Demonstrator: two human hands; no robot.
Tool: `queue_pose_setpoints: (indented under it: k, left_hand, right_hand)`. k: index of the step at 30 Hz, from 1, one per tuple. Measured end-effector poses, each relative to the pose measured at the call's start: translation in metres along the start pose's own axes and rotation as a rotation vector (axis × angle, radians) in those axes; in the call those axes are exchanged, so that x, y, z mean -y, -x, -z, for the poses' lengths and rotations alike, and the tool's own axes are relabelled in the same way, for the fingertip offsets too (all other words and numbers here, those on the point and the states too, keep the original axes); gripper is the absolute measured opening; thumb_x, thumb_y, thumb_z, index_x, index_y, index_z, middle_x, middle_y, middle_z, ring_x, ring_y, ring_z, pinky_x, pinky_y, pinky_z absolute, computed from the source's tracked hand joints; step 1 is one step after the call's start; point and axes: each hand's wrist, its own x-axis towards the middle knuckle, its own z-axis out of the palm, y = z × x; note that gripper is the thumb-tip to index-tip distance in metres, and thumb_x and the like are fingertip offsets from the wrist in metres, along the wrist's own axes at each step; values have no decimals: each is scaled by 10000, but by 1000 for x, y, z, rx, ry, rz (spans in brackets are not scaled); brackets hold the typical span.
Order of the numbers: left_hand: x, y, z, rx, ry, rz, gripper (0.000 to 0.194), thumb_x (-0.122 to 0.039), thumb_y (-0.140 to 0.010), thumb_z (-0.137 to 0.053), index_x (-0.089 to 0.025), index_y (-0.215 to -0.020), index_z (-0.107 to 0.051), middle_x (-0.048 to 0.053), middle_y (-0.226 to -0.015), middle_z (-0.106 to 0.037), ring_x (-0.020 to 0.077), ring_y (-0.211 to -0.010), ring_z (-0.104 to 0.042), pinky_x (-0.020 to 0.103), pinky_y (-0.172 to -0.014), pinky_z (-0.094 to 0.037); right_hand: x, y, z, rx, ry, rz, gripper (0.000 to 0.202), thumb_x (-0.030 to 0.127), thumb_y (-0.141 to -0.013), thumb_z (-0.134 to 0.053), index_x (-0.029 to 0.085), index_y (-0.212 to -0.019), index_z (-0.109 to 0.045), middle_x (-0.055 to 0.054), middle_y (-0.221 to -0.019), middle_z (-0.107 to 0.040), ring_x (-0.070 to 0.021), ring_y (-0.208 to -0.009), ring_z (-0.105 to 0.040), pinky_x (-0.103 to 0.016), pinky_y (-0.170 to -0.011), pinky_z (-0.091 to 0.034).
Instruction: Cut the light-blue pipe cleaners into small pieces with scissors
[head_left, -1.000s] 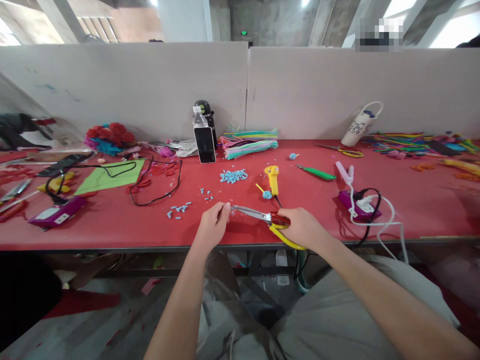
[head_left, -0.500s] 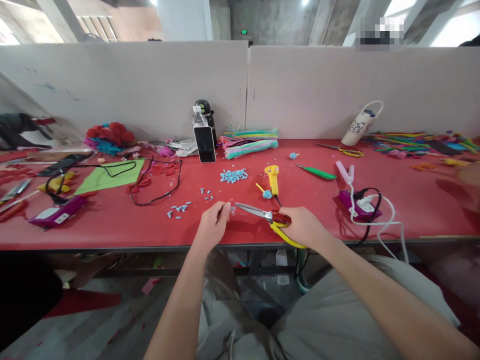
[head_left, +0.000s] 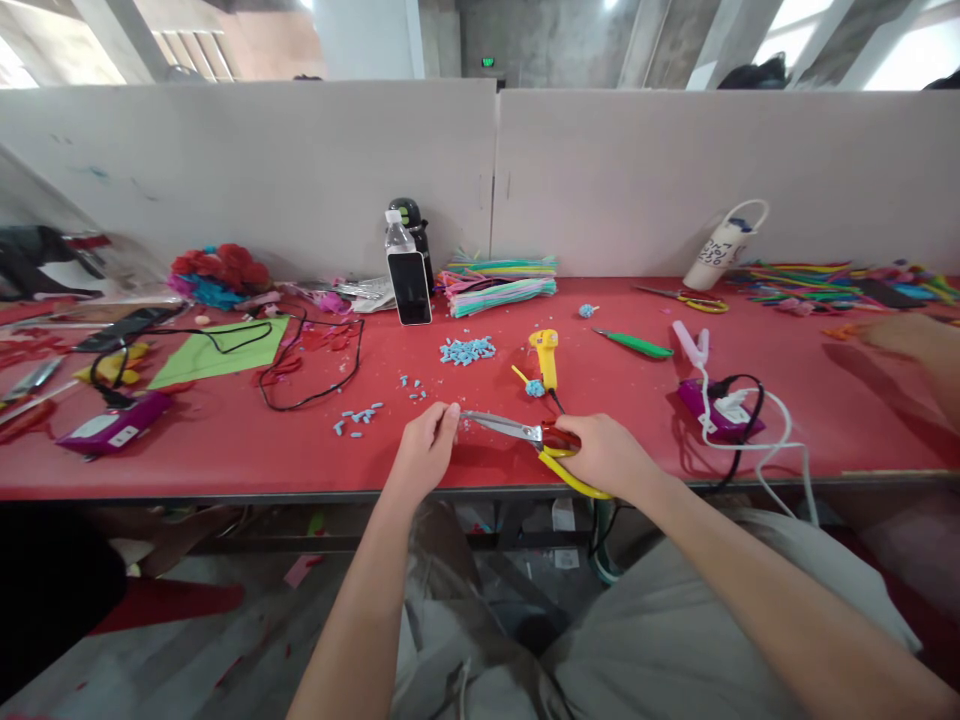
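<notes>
Scissors (head_left: 506, 427) with red and yellow handles are in my right hand (head_left: 606, 447), its fingers wrapped round the grips. The blades point left and their tips reach the fingertips of my left hand (head_left: 426, 446). My left thumb and fingers are pinched together; what is between them is too small to make out. Little blue pieces (head_left: 358, 417) lie scattered left of that hand, and a denser pile of blue pieces (head_left: 466, 351) sits beyond. Behind the scissors lies a yellow glue gun (head_left: 547, 360), with a small blue ball on a stick (head_left: 534, 388) beside it.
Bundled pipe cleaners (head_left: 499, 285) and a propped phone (head_left: 410, 288) stand at the back. To the right are a green-handled tool (head_left: 637, 345) and a purple power strip (head_left: 720, 412) with cables. Another purple strip (head_left: 116, 425) is left. Another person's hand (head_left: 900, 337) reaches in from the right.
The scissors have shifted slightly left, their tips now at my left fingertips, with the blades closer together. At the right, another person's hand has reached further in over the table.
</notes>
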Motion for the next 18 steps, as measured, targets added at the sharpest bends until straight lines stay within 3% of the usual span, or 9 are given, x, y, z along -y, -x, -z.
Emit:
queue_pose_setpoints:
  k: [18]
  left_hand:
    - [0, 0, -1, 1, 1, 9, 396, -456, -935, -347, -193, -647, -414, -25, -581, -455, 115, -568, -450, 242, -581, -334]
  right_hand:
    - [-2, -1, -1, -4, -4, -4, 212, 437, -781, -568, 232, -749, -611, -21, -657, -627, -147, -572, -541, -236, -513, -247]
